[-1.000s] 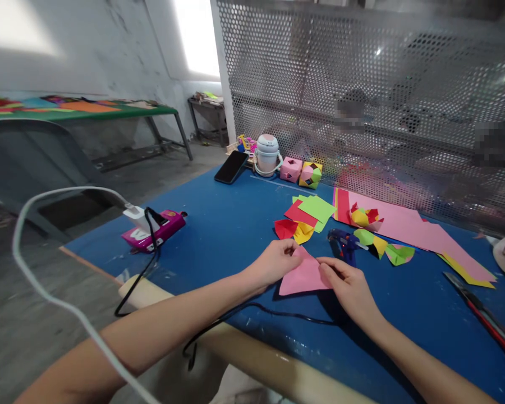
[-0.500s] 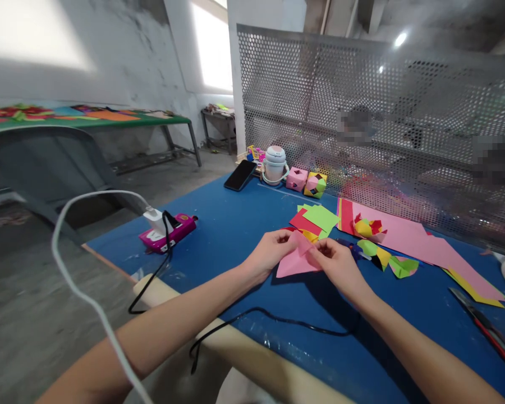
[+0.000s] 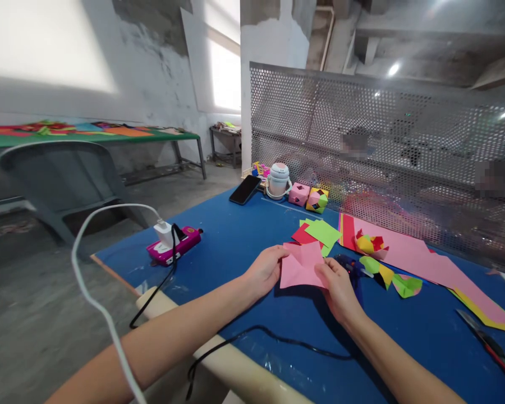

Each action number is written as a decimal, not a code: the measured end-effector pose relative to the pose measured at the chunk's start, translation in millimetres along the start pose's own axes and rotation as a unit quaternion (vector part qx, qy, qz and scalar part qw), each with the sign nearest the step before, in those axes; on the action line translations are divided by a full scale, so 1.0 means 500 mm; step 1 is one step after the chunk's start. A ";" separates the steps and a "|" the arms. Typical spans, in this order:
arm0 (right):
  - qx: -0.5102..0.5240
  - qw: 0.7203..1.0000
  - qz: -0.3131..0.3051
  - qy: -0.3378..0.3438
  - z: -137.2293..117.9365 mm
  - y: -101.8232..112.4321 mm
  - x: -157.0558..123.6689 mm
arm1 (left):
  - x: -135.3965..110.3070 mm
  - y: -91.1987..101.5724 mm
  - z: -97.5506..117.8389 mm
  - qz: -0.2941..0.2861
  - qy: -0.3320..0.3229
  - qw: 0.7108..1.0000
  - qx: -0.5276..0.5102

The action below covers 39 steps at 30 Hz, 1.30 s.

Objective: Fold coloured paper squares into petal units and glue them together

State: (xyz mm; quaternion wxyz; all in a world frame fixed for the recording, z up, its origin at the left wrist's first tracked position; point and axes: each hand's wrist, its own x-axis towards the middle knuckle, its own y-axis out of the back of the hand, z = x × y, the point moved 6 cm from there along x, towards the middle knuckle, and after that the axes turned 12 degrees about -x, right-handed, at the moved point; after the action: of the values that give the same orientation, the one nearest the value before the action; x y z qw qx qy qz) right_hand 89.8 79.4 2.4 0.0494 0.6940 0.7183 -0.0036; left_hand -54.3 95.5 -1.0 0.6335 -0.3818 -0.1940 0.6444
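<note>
A folded pink paper is held just above the blue table between both hands. My left hand pinches its left edge. My right hand grips its lower right corner, fingers closed on it. Behind the paper lie red and green paper squares. A blue glue gun sits just right of my right hand, partly hidden by it.
Large pink sheets and folded coloured pieces lie to the right. A pink power strip with a white charger sits left. A phone, a white jar, two paper cubes and a perforated metal screen stand behind. A cutter lies far right.
The pink paper has been lifted off the table and partly opened out from a triangle. Both hands moved with it. The camera tilted upward.
</note>
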 end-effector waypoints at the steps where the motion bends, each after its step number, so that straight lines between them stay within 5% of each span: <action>1: -0.004 1.000 -0.003 -0.001 0.003 -0.001 0.000 | 0.000 0.001 -0.002 0.001 0.007 1.000 -0.004; 9: -0.072 0.996 -0.017 0.053 0.005 -0.005 0.002 | -0.009 -0.001 -0.005 0.010 0.036 0.999 0.018; 29: -0.206 0.978 0.002 0.042 0.025 0.001 -0.002 | 0.016 0.012 -0.036 -0.051 0.070 0.990 0.110; 33: -0.216 0.975 -0.012 0.039 0.030 0.000 0.000 | 0.014 0.009 -0.012 -0.035 0.039 0.991 0.121; 39: -0.205 0.978 -0.022 0.027 0.045 0.003 0.005 | 0.028 0.029 0.077 0.025 -0.103 0.994 0.038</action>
State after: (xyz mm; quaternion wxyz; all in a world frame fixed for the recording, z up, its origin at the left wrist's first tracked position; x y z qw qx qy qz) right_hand 92.5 80.3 -20.1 0.1713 0.6529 0.7200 0.1612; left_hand -91.0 116.1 9.2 0.6080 -0.2934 -0.2237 0.7030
